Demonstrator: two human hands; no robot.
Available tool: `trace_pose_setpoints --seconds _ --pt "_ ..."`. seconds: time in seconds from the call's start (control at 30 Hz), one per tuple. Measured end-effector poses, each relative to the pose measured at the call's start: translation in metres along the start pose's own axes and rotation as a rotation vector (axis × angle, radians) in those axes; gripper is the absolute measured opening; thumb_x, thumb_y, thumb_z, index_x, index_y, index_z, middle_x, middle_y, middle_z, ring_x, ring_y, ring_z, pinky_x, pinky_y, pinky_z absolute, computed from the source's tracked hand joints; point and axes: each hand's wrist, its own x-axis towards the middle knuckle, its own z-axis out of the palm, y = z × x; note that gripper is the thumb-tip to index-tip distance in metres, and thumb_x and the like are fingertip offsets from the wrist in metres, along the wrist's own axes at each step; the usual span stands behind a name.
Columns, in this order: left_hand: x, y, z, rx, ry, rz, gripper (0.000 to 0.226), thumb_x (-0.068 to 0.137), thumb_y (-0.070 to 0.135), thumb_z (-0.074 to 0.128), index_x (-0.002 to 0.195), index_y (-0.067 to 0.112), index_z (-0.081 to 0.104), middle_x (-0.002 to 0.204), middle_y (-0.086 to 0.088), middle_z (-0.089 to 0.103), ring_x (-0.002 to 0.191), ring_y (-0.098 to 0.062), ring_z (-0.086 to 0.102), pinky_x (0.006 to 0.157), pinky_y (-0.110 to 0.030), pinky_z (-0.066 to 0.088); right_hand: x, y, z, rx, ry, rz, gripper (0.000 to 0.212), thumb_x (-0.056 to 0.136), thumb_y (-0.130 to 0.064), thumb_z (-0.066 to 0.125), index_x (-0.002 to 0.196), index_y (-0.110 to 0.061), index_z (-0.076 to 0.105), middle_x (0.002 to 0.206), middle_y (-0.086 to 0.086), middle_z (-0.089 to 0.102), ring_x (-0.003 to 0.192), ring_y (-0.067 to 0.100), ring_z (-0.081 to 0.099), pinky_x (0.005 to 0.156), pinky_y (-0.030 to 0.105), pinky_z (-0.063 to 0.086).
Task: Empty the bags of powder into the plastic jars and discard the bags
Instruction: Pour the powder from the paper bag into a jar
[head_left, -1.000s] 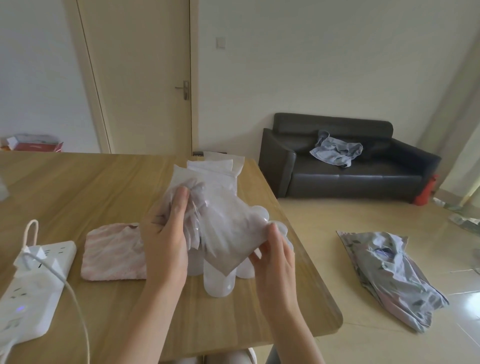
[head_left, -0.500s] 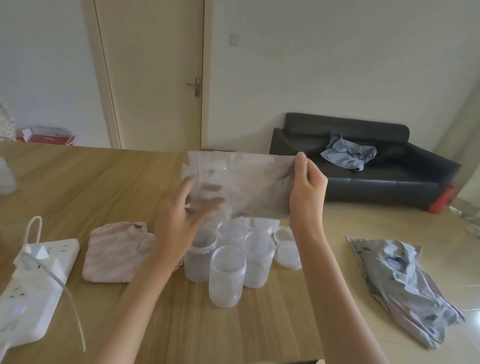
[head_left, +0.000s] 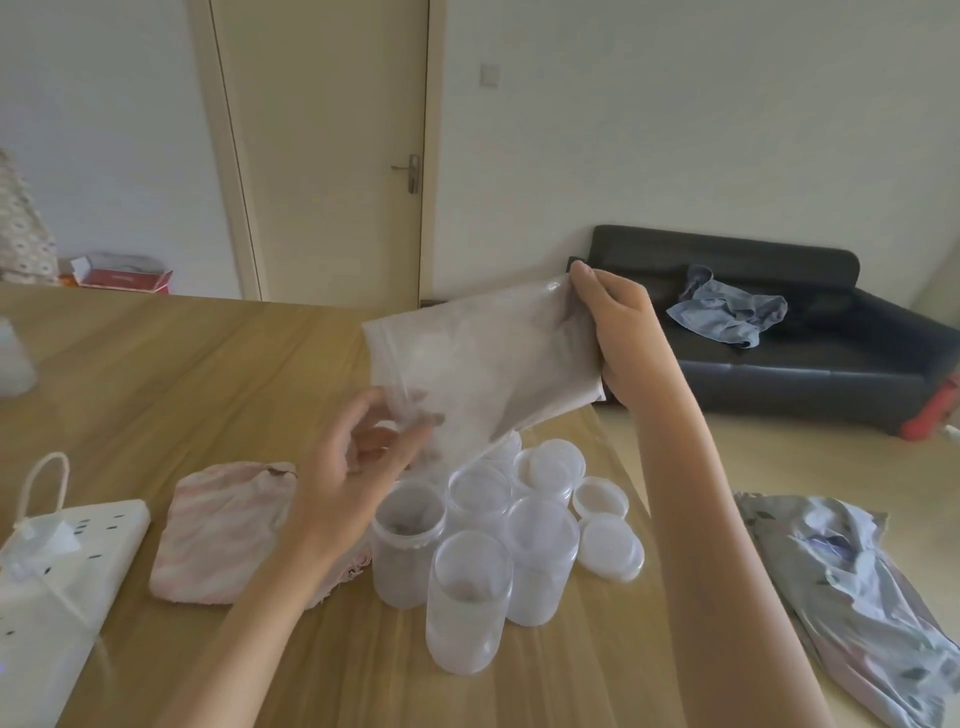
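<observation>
Since half a second ago you have tipped the bag (head_left: 493, 364): your right hand (head_left: 618, 338) has lifted its far end at about 1 o'clock, and the mouth now slopes down toward 7 o'clock over the jars.

Nearest you, at 6 o'clock, stands an open jar (head_left: 467, 592); the jar under the bag's mouth (head_left: 408, 540) sits just beyond at 11 o'clock of it, with loose lids (head_left: 610, 545) at 3 o'clock.

Your left hand (head_left: 348, 483) pinches the bag's lower edge, fingers loosely spread. Your right hand grips the raised corner.

I judge the film thin, limp and slippery, the powder light. Hold by both ends, and keep the mouth taut over the rim, or it may fold and spill.
</observation>
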Motion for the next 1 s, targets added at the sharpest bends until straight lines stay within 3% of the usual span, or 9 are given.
trace_pose_setpoints --seconds 0.1,0.2,0.3,0.37,0.53,0.77,0.87,0.93,1.0 --pt "-0.004 -0.007 0.006 0.068 0.101 0.045 0.017 0.093 0.038 0.062 0.091 0.022 0.068 0.091 0.005 0.077 0.077 -0.009 0.070 0.067 -0.016 0.053 0.007 -0.002 0.001 -0.058 -0.120 -0.013 0.047 0.100 -0.034 0.051 0.083 0.010 0.057 0.079 0.016 0.055 0.076 0.025 0.050 0.075 0.040 0.041" --pt "-0.007 -0.016 0.007 0.117 0.139 0.070 0.021 0.094 0.033 0.058 0.087 0.016 0.068 0.088 0.009 0.076 0.079 -0.008 0.069 0.068 -0.015 0.051 0.010 -0.002 0.001 -0.126 -0.175 -0.014 0.046 0.100 -0.037 0.050 0.086 0.005 0.062 0.081 0.018 0.061 0.078 0.025 0.055 0.079 0.041 0.043" --pt "-0.010 -0.023 0.005 0.094 0.178 0.050 0.016 0.092 0.037 0.060 0.089 0.026 0.071 0.089 0.005 0.075 0.081 -0.010 0.069 0.067 -0.014 0.051 0.008 0.001 0.001 -0.147 -0.202 -0.011 0.043 0.101 -0.036 0.049 0.088 0.000 0.067 0.082 0.019 0.069 0.078 0.022 0.060 0.079 0.036 0.047" --pt "-0.011 -0.027 0.004 0.058 0.202 0.040 0.012 0.089 0.038 0.062 0.090 0.033 0.073 0.090 0.002 0.072 0.081 -0.011 0.068 0.067 -0.015 0.052 0.006 0.002 0.003 -0.157 -0.216 -0.014 0.041 0.102 -0.033 0.048 0.082 -0.004 0.069 0.076 0.013 0.070 0.073 0.018 0.061 0.077 0.032 0.048" --pt "-0.016 -0.034 0.002 0.093 0.176 0.098 0.012 0.089 0.029 0.062 0.080 0.030 0.070 0.094 0.007 0.064 0.084 -0.007 0.064 0.070 -0.015 0.050 0.001 -0.003 0.009 -0.248 -0.238 -0.059 0.041 0.103 -0.028 0.044 0.075 -0.008 0.066 0.068 0.004 0.068 0.055 0.004 0.056 0.059 0.011 0.041" --pt "-0.024 -0.039 0.001 0.183 0.238 0.124 0.024 0.090 0.034 0.058 0.075 0.018 0.065 0.103 0.014 0.055 0.091 -0.008 0.059 0.082 -0.013 0.044 -0.005 -0.009 0.011 -0.327 -0.244 -0.089 0.042 0.102 -0.033 0.046 0.070 -0.015 0.068 0.061 -0.005 0.067 0.052 0.006 0.052 0.058 0.020 0.043" --pt "-0.022 -0.037 0.000 0.126 0.246 0.127 0.019 0.094 0.027 0.056 0.079 0.021 0.066 0.094 0.005 0.062 0.085 -0.007 0.060 0.076 -0.016 0.046 -0.007 -0.012 0.016 -0.361 -0.271 -0.100 0.042 0.101 -0.032 0.046 0.071 -0.014 0.067 0.067 0.001 0.069 0.057 0.016 0.049 0.063 0.031 0.043" --pt "-0.020 -0.035 -0.002 0.091 0.282 0.133 0.022 0.095 0.018 0.056 0.078 0.029 0.066 0.082 0.009 0.063 0.078 0.001 0.058 0.073 -0.010 0.044 -0.008 -0.012 0.019 -0.368 -0.272 -0.093 0.041 0.101 -0.031 0.045 0.072 -0.012 0.067 0.069 0.004 0.070 0.058 0.018 0.049 0.064 0.032 0.043" --pt "-0.019 -0.034 -0.003 0.066 0.319 0.124 0.025 0.093 0.021 0.058 0.077 0.036 0.069 0.076 0.012 0.064 0.076 0.002 0.058 0.072 -0.008 0.044 -0.008 -0.012 0.020 -0.386 -0.269 -0.090 0.041 0.102 -0.030 0.045 0.073 -0.011 0.067 0.070 0.005 0.070 0.057 0.015 0.049 0.063 0.030 0.042"
